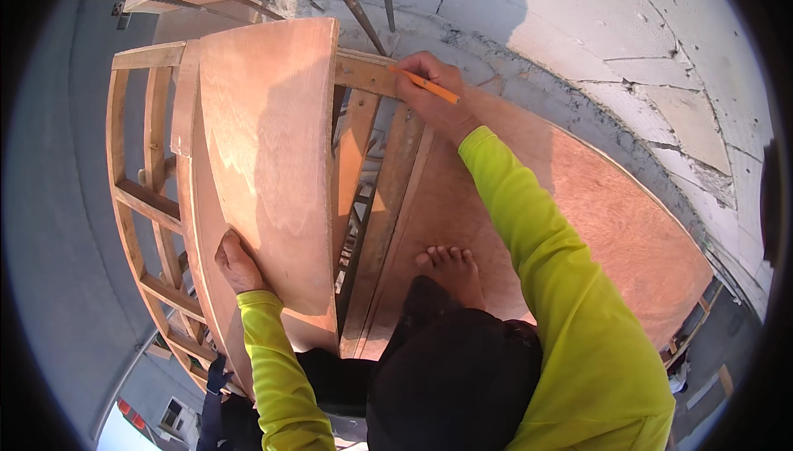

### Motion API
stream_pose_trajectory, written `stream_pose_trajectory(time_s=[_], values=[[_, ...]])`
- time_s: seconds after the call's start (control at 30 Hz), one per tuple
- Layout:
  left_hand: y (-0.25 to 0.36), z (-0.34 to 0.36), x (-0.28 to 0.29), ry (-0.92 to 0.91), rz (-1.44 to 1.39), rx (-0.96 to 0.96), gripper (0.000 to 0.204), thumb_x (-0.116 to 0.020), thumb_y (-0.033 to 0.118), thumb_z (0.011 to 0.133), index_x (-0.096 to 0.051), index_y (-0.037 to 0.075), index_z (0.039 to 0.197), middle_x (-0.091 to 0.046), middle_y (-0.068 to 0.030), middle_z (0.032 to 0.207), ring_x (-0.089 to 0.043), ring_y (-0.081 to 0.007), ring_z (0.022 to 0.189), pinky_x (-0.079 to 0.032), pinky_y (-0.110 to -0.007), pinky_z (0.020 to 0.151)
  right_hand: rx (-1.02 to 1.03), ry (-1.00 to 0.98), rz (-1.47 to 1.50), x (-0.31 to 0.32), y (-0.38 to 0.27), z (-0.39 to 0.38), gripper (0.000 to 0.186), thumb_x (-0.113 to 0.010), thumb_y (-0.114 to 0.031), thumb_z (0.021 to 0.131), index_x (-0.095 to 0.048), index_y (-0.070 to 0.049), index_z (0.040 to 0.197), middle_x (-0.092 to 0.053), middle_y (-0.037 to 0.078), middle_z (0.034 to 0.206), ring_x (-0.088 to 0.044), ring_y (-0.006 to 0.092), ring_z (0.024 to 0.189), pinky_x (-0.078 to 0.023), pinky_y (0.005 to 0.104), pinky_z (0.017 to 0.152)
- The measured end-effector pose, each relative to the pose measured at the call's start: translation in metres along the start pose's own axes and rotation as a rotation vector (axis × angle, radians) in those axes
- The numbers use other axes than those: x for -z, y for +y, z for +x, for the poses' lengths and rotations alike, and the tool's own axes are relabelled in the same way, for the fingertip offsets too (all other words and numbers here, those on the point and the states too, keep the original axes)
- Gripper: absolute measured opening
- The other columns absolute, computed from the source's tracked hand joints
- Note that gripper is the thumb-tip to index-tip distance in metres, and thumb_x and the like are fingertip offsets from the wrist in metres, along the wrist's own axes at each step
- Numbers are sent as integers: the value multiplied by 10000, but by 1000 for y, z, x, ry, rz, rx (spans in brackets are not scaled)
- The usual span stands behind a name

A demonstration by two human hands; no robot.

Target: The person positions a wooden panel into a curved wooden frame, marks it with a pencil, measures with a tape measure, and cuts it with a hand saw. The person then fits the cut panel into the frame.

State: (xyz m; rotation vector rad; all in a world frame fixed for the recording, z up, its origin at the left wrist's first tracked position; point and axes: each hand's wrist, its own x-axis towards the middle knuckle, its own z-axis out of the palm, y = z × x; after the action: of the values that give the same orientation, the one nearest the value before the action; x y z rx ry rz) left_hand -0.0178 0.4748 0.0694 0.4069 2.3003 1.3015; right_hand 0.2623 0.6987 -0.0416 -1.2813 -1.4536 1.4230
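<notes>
The right hand [429, 94] has its fingers pinched around an orange pencil [436, 90] over the top rail [362, 74], while the left hand [238, 263] is at the left edge of a plywood board [268, 145], its fingers partly hidden, so I cannot tell how tightly they grip. Around them are an open wooden frame [169, 292], metal rods [351, 5], a rough wall [619, 30] and a bare foot [453, 273] on a reddish sheet [595, 220]. The pencil lies within the right fingers, just right of the board.
</notes>
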Motion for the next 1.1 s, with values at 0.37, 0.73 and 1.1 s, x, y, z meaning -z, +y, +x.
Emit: stream_pose_trajectory(time_s=[0.37, 0.73, 1.1], values=[[-10, 1, -1, -56, -22, -14, 336, -505, 177, 957, -388, 146, 643, -347, 83, 662, -306, -55, 627, -259, -267, 560, -11, 61, 143, -9, 7, 20, 101, -664, -91, 946, -679, -13, 1009, -712, 40, 908, -621, 67, 779, -512, 223, 687], [-79, -38, -62, -68, 588, -109, 284, -617, 373, 908, -652, 92, 920, -705, -144, 784, -696, -343, 755, -527, -451, 712, 22, 301, -83, 43, 18, 5, 160, -708, -137, 944, -719, -22, 1054, -741, 42, 985, -652, 95, 872, -523, 252, 800], [-89, -57, -77, -102, 612, -89, 334, -663, 423, 875, -652, 107, 983, -719, -158, 843, -701, -397, 819, -533, -482, 731, -17, 208, -65, 70, 20, -11, 142, -672, -118, 964, -721, -28, 1062, -738, 43, 1007, -645, 96, 900, -505, 246, 852]])
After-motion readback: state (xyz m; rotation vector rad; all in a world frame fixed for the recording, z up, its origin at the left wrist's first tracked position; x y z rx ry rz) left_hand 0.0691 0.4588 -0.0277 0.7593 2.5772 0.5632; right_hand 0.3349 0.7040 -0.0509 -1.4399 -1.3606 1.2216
